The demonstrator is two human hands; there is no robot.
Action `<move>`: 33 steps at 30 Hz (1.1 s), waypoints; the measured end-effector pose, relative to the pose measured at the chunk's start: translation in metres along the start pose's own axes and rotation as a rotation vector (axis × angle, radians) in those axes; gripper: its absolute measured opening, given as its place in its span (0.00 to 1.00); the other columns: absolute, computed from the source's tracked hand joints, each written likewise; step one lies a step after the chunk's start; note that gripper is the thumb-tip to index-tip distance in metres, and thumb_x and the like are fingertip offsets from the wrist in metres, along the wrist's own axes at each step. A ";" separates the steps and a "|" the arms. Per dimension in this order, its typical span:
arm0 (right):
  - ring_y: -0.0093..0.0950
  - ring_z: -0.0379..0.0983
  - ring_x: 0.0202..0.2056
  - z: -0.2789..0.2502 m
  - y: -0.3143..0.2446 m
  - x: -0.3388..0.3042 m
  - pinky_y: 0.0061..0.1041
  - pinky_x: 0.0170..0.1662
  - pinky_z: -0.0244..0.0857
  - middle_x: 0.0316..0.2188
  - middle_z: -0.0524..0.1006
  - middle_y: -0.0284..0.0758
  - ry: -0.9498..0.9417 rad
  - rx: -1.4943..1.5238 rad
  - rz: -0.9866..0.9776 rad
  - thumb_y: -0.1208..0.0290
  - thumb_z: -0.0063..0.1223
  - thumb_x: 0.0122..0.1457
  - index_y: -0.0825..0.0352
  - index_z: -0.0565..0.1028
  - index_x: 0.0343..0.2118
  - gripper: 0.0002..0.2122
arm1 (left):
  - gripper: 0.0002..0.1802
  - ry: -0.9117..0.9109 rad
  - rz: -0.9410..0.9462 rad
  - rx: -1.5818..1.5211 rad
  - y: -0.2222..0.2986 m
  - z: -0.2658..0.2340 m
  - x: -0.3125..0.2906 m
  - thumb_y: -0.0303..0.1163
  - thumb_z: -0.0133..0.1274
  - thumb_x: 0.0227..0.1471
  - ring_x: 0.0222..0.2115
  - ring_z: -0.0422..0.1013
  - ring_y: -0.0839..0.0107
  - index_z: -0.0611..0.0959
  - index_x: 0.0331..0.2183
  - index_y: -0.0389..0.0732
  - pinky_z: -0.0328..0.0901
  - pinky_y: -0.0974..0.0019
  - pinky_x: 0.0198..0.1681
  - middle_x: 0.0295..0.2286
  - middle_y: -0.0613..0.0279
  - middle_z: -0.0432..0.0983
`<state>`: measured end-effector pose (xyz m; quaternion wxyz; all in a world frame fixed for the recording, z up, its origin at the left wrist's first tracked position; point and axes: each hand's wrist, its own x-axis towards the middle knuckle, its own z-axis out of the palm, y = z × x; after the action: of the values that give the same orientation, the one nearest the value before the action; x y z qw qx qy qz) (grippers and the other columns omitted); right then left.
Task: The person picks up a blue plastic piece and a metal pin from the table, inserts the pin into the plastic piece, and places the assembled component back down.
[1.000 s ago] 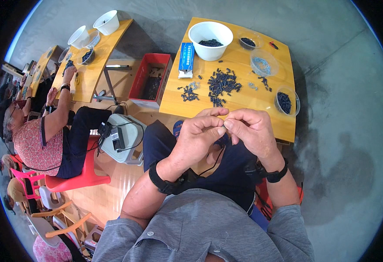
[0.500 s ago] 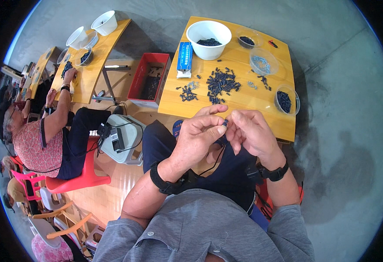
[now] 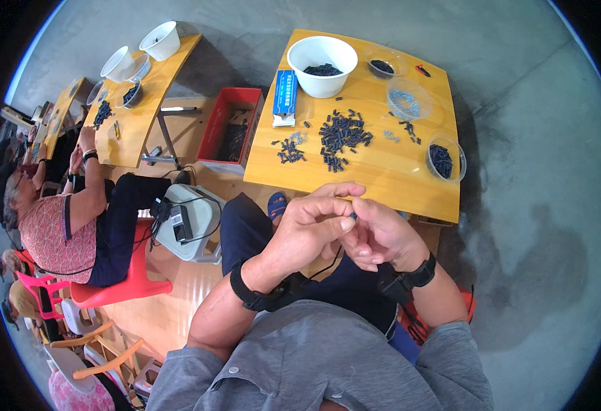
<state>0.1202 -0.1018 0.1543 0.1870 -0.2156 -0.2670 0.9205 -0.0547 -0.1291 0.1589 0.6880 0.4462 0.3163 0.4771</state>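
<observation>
My left hand (image 3: 308,229) and my right hand (image 3: 387,236) meet just in front of the near edge of the wooden table (image 3: 396,188). Both are closed, thumbs and fingertips pinching a small dark piece (image 3: 353,216) that is mostly hidden by the fingers. On the tabletop ahead lies a pile of short black cylindrical pieces (image 3: 342,134). Left of it is a smaller heap of black pieces (image 3: 290,151) with some silvery bits mixed in. A few small clear-looking bits (image 3: 391,136) lie to the pile's right.
Farther back stand a white bucket (image 3: 322,85), a blue box (image 3: 285,96) and clear tubs, one of black pieces (image 3: 441,161), another of pale blue bits (image 3: 410,104). A red crate (image 3: 213,130) is on the floor. At left, a co-worker (image 3: 64,222) sits by another table (image 3: 132,127).
Both hands have moved slightly down, still together, and the right fingers have curled in more. The small dark piece shows less. The view has shifted a little.
</observation>
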 end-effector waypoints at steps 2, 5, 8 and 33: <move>0.19 0.59 0.05 0.003 0.004 -0.001 0.18 0.07 0.58 0.10 0.65 0.31 -0.001 0.021 0.036 0.47 0.37 0.61 0.69 0.69 0.22 0.26 | 0.07 -0.034 -0.009 0.013 -0.004 -0.004 -0.004 0.20 0.51 0.50 0.52 0.61 0.67 0.83 0.33 0.35 0.54 0.63 0.55 0.49 0.55 0.68; 0.18 0.58 0.05 0.004 0.013 -0.001 0.19 0.08 0.58 0.09 0.62 0.28 0.027 0.058 0.095 0.50 0.37 0.62 0.67 0.69 0.24 0.23 | 0.09 -0.034 -0.068 0.027 -0.003 -0.002 -0.009 0.20 0.51 0.50 0.53 0.61 0.67 0.83 0.34 0.35 0.53 0.63 0.56 0.48 0.56 0.69; 0.16 0.53 0.04 0.019 0.015 0.005 0.23 0.09 0.59 0.06 0.56 0.24 0.157 0.089 0.133 0.53 0.37 0.62 0.61 0.65 0.19 0.19 | 0.10 -0.044 -0.060 0.016 -0.004 -0.004 -0.012 0.19 0.50 0.49 0.52 0.62 0.66 0.82 0.35 0.35 0.55 0.62 0.56 0.47 0.56 0.70; 0.50 0.73 0.31 -0.158 -0.096 -0.084 0.41 0.35 0.65 0.26 0.76 0.51 1.588 -1.722 -0.064 0.51 0.48 0.53 0.72 0.76 0.23 0.22 | 0.15 0.255 -0.315 0.228 -0.074 -0.036 0.000 0.23 0.50 0.52 0.38 0.70 0.76 0.75 0.44 0.32 0.66 0.73 0.41 0.39 0.61 0.74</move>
<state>0.2909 0.0003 0.1134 0.1166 -0.7784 -0.6158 0.0375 -0.0577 -0.1285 0.0770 0.6534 0.4025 0.5182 0.3775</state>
